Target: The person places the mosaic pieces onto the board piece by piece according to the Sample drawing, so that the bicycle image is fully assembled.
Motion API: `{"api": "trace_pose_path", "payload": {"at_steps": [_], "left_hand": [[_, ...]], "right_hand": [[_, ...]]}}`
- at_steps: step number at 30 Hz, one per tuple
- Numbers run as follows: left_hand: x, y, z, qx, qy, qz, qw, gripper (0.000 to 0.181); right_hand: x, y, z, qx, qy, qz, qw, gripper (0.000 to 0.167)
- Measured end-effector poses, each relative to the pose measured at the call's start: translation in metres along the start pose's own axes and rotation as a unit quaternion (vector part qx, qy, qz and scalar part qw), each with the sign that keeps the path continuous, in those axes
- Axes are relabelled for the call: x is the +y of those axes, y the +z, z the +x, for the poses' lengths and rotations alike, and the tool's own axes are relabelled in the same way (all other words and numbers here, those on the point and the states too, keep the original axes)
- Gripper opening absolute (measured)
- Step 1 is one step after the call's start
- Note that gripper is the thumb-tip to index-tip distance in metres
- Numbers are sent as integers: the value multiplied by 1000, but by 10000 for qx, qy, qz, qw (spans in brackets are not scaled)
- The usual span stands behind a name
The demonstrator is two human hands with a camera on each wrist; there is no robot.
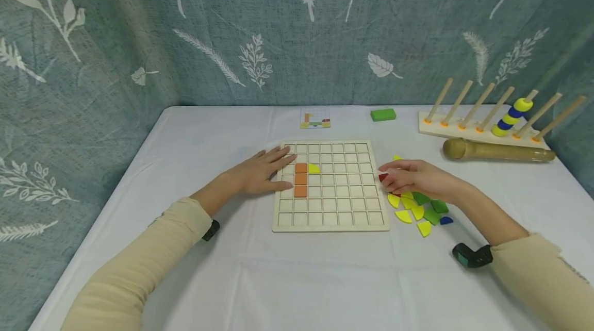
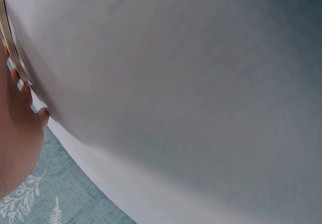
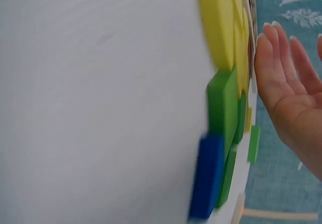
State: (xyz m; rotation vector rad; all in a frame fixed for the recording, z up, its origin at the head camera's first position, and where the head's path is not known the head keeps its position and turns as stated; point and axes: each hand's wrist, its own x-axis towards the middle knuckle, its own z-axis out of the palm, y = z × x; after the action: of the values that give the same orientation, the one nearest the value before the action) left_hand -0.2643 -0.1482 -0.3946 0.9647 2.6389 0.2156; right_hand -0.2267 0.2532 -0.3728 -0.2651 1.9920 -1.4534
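Observation:
A wooden grid board (image 1: 330, 220) lies flat on the table. Three orange squares (image 1: 301, 179) form a column on it, with a yellow quarter-round piece (image 1: 313, 168) beside the top one. My left hand (image 1: 260, 172) rests its spread fingers on the board's left edge. My right hand (image 1: 413, 177), fingers extended, is over the pile right of the board, at a red piece (image 1: 382, 177) partly covered by the fingers. The right wrist view shows the hand (image 3: 289, 78) with nothing visible in it. Yellow pieces (image 1: 403, 216), green pieces (image 1: 432, 216) and a blue piece (image 1: 446, 220) lie around it.
Behind the board lie a small pattern card (image 1: 315, 118) and a green block (image 1: 383, 115). At the back right stands a peg rack (image 1: 492, 134) with yellow and blue beads (image 1: 512, 117) on one peg. In front of it lies a brown wooden stick (image 1: 506, 151).

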Motion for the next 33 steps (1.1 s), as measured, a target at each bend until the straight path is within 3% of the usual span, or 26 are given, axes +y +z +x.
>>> {"api": "trace_pose_path", "payload": {"at_steps": [10, 17, 26, 33], "left_hand": [[-1, 0, 1, -69, -68, 89, 9999, 82], [-1, 0, 0, -39, -40, 54, 10000, 84], [1, -2, 1, -60, -116, 85, 9999, 82], [1, -2, 1, -71, -90, 108, 9999, 82]], "right_hand": [[17, -7, -43, 169, -98, -851, 9962, 50], [22, -2, -67, 152, -305, -932, 9951, 47], [29, 11, -75, 216, -823, -1535, 9845, 35], [30, 14, -79, 232, -915, -1961, 9760, 31]]}}
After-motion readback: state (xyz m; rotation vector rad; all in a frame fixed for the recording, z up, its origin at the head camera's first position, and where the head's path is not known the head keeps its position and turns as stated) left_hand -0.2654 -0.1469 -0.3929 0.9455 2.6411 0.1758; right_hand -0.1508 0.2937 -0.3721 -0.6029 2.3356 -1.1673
